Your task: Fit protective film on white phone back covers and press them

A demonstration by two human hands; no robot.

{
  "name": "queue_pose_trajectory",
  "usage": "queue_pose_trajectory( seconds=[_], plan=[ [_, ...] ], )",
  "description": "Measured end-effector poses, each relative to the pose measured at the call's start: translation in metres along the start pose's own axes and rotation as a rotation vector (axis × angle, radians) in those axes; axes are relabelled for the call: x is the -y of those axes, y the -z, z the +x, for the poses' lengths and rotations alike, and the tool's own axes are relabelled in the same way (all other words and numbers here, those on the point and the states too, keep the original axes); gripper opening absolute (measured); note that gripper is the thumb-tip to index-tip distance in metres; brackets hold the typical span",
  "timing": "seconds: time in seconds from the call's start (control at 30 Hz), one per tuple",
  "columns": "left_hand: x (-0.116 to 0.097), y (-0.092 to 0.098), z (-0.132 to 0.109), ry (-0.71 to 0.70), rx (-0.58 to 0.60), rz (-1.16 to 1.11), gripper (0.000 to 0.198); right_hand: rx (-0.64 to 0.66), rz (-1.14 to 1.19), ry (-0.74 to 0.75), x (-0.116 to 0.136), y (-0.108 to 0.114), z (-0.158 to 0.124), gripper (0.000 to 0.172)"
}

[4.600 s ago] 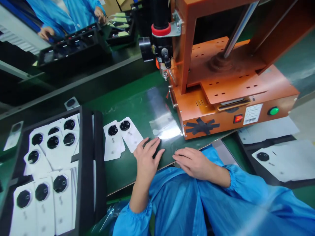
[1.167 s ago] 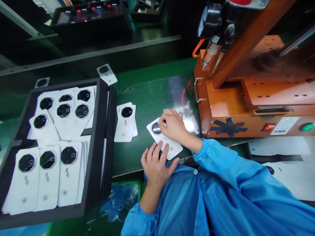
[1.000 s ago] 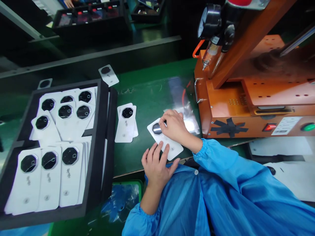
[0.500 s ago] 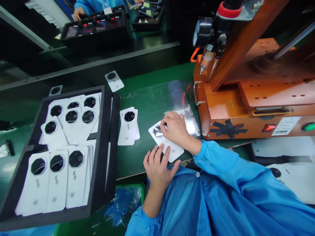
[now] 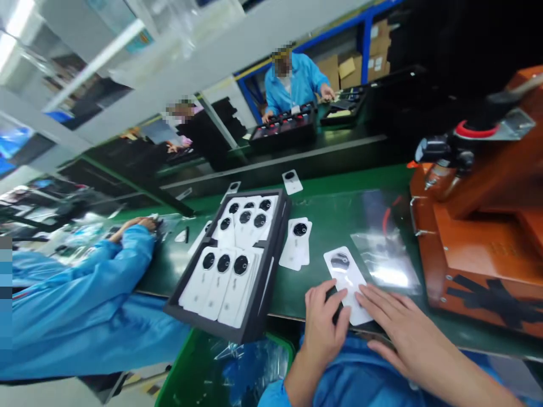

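A white phone back panel (image 5: pixel 350 289) with a shiny eight-sided window near its top lies on the green bench in front of me. My left hand (image 5: pixel 326 316) rests its fingertips at the panel's lower left edge, fingers apart. Along the right edge lies my right hand (image 5: pixel 396 316), its fingers stretched out flat and touching the panel. Neither hand grips it. Just left are a few overlapping panels (image 5: pixel 296 249) with dark windows. Further left, a black foam tray (image 5: pixel 271 257) holds many more of them in two compartments.
An orange machine (image 5: pixel 487 249) with a gauge stands at the right. Clear plastic film (image 5: pixel 384 263) lies before it. Single panels (image 5: pixel 292 182) sit behind the tray. A green bin (image 5: pixel 178 379) is below the bench edge. Co-workers in blue (image 5: pixel 297 79) sit across and at left.
My view has swung up and left. My right hand has left the panel's window and now lies flat along its right edge. The left hand stays at the lower left edge.
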State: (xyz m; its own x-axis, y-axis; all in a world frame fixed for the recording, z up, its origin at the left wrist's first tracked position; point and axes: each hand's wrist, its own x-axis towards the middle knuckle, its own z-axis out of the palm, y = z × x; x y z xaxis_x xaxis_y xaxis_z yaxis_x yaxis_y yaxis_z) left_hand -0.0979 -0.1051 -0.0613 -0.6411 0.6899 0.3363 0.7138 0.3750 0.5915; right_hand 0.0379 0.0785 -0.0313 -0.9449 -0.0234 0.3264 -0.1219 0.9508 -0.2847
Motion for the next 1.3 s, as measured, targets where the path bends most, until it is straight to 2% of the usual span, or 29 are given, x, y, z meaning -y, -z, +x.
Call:
queue_pose_trajectory(
  seconds=[0.07,0.13,0.2,0.37,0.6,0.7,0.83,0.97,1.1,1.2,1.3],
  plan=[
    [0.017,0.014,0.010,0.211,-0.166,-0.200,0.042,-0.031,-0.085,0.057,-0.010,-0.021,-0.014,0.080],
    [0.036,0.028,0.022,0.433,-0.336,-0.424,0.049,-0.072,-0.180,0.105,-0.018,-0.037,-0.021,0.074],
    [0.053,0.036,0.034,0.543,-0.417,-0.584,0.056,-0.119,-0.256,0.139,-0.023,-0.048,-0.023,0.066],
    [0.081,0.031,0.056,0.489,-0.428,-0.681,0.066,-0.185,-0.324,0.169,-0.029,-0.057,-0.023,0.060],
    [0.105,0.036,0.077,0.420,-0.384,-0.751,0.070,-0.155,-0.353,0.148,-0.025,-0.058,-0.023,0.054],
    [0.113,0.037,0.077,0.411,-0.385,-0.726,0.068,-0.136,-0.349,0.107,-0.017,-0.054,-0.022,0.047],
    [0.129,0.041,0.077,0.404,-0.385,-0.669,0.067,-0.186,-0.251,0.028,-0.005,-0.050,-0.020,0.040],
    [0.149,0.049,0.082,0.407,-0.399,-0.585,0.066,-0.208,-0.126,-0.039,0.000,-0.059,-0.025,0.037],
    [0.163,0.056,0.088,0.425,-0.431,-0.476,0.067,-0.253,-0.088,-0.025,0.003,-0.068,-0.030,0.035],
    [0.164,0.059,0.091,0.433,-0.440,-0.387,0.064,-0.270,-0.102,0.025,0.010,-0.056,-0.025,0.039],
    [0.149,0.063,0.089,0.441,-0.450,-0.279,0.063,-0.332,-0.117,0.066,0.019,-0.023,-0.018,0.040]
  ],
)
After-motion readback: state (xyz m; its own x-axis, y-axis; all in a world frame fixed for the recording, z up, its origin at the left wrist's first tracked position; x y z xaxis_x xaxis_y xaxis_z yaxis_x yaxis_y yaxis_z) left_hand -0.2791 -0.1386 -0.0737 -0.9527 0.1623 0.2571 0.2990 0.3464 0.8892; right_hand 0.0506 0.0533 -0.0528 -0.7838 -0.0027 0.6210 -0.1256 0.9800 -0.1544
